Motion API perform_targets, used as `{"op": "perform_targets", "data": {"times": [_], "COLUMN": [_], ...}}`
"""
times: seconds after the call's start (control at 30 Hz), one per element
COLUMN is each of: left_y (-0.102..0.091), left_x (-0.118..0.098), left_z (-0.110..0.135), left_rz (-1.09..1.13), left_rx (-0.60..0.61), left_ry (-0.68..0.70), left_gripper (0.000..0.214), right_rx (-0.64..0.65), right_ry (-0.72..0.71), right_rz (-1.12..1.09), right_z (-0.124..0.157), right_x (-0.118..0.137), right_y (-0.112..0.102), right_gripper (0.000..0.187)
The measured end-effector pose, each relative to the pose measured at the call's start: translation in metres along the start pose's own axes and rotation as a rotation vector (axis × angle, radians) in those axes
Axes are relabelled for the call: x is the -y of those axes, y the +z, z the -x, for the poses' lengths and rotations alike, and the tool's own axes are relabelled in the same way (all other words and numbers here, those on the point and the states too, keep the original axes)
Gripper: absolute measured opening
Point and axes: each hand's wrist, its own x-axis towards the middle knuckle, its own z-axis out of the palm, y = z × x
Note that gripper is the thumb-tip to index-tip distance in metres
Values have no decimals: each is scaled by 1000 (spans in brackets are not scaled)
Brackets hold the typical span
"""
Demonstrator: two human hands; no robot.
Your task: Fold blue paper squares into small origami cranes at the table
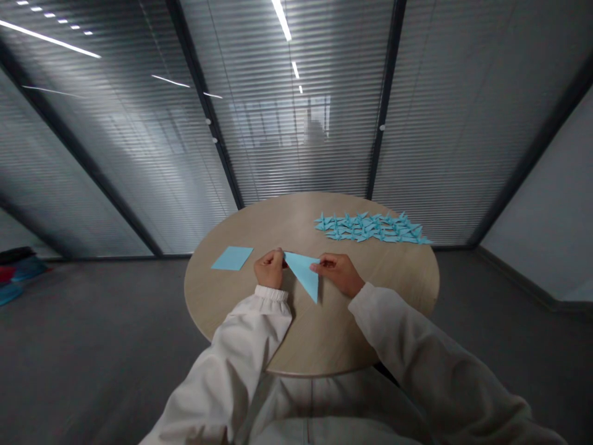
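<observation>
A light blue sheet of origami paper (pixel 306 275), folded into a triangle, is held just over the middle of the table. My left hand (pixel 269 269) pinches its left corner between thumb and finger. At its right side, my right hand (pixel 340 272) grips the edge, with the thumb on the front face and the other fingers curled behind. One pointed corner hangs down toward me. To the left of my left hand lies a flat blue square of paper (pixel 232 258). Several folded blue paper cranes (pixel 370 227) stand in tight rows beyond my right hand.
The round wooden table (pixel 324 352) has its near edge close to my body. Behind it rises a glass partition with blinds (pixel 306 167). Red, blue and black items (pixel 18 272) lie on the floor at far left.
</observation>
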Motion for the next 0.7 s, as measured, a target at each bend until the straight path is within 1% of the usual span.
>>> {"op": "perform_targets", "data": {"times": [0.1, 0.17, 0.23, 0.3, 0.4, 0.43, 0.5, 0.57, 0.7], "left_y": [-4, -5, -4, 2, 11, 13, 14, 12, 8], "left_x": [1, 3, 6, 8, 7, 6, 4, 1, 2], "left_z": [-7, -11, -12, -7, 4, 8, 12, 13, 12], "left_rz": [128, 230, 263, 283, 219, 203, 194, 173, 78], "left_rx": [-48, -109, -31, 129, 357, 403, 422, 408, 413], "left_ry": [-78, -148, -182, -210, -213, -215, -200, -167, -88], "left_gripper": [29, 36, 42, 49, 45, 43, 41, 39, 34], "right_rx": [-4, -47, -99, -137, -161, -164, -163, -153, -107], "right_ry": [-1, 5, 14, 13, 5, 4, 10, 17, 47], "right_rz": [13, 7, -37, -53, -43, -44, -58, -72, -75], "right_z": [-1, -3, -5, -6, -7, -7, -6, -6, -5], "right_x": [-3, -8, -11, -13, -13, -14, -14, -15, -14], "right_y": [-1, -4, -7, -10, -11, -11, -10, -10, -11], "right_gripper": [28, 28, 29, 30, 31, 31, 30, 29, 26]}}
